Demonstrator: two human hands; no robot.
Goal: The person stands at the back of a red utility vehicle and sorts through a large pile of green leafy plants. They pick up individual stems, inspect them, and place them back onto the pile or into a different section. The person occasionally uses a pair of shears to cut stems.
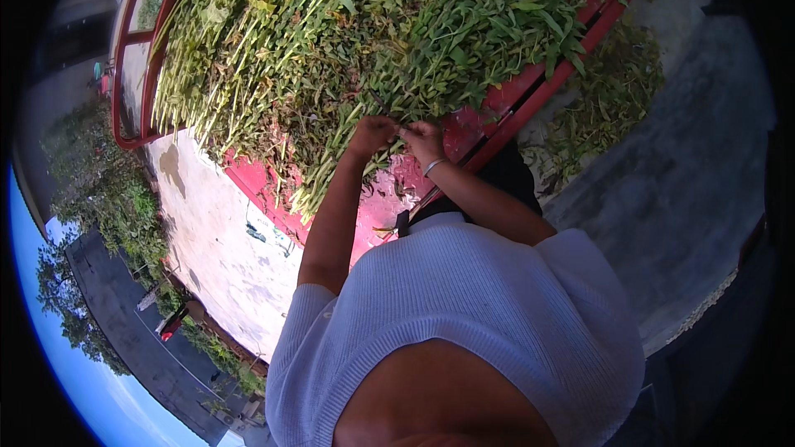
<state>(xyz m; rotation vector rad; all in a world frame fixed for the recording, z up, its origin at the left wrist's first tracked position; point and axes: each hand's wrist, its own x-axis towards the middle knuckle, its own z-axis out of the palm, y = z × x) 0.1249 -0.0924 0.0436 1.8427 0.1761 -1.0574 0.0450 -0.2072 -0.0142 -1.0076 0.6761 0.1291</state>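
Observation:
My left hand (374,136) and my right hand (424,141) meet at the near edge of a large heap of cut leafy stalks (464,41). Both are closed, fingertips pinched close together. What lies between the fingers is too small to make out. A thin dark piece (379,102) sticks up beside my left hand; whether it is a stem or a tool I cannot tell. A pale bracelet (433,167) circles my right wrist. The heap lies on a red, worn flat bed (364,232), its bare pale stems mostly toward the left and leaves toward the right.
A red metal rail (538,83) runs along the bed's right side, and a red tubular frame (132,83) stands at the far left. More leafy cuttings (617,103) lie on the concrete ground at the right. Shrubs (108,174) grow beyond the pale concrete (224,273).

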